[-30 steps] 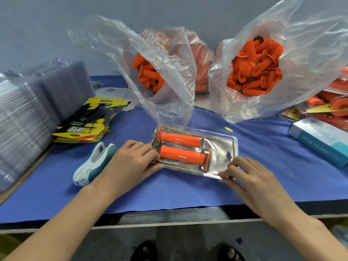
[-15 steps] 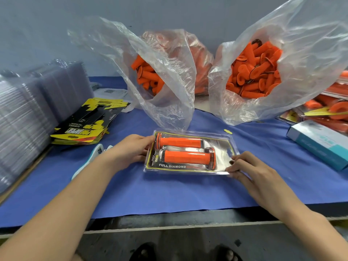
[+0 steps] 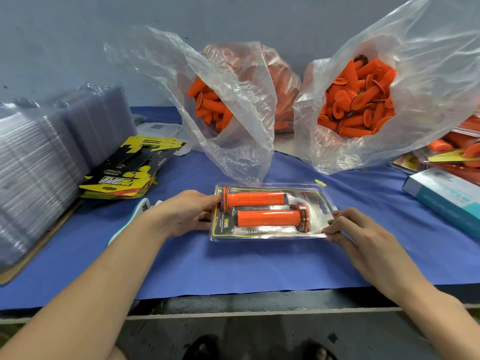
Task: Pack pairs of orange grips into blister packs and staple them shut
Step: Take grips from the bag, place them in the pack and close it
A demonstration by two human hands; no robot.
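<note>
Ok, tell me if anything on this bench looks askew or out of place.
A loose yellow scrap lies on the blue cloth just behind the blister pack, apart from the card stack, which is itself fanned unevenly. The pack, held at its ends by the left hand and right hand, looks intact.

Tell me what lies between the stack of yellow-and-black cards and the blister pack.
Head view: a white-and-teal stapler lies on the blue cloth there, partly hidden by the left hand, which holds the blister pack at its left end.

Blue-covered table point(image 3: 259, 261) bears bags of grips point(image 3: 363, 105), printed cards point(image 3: 124, 178), stacked blister shells point(image 3: 39, 165).
</note>
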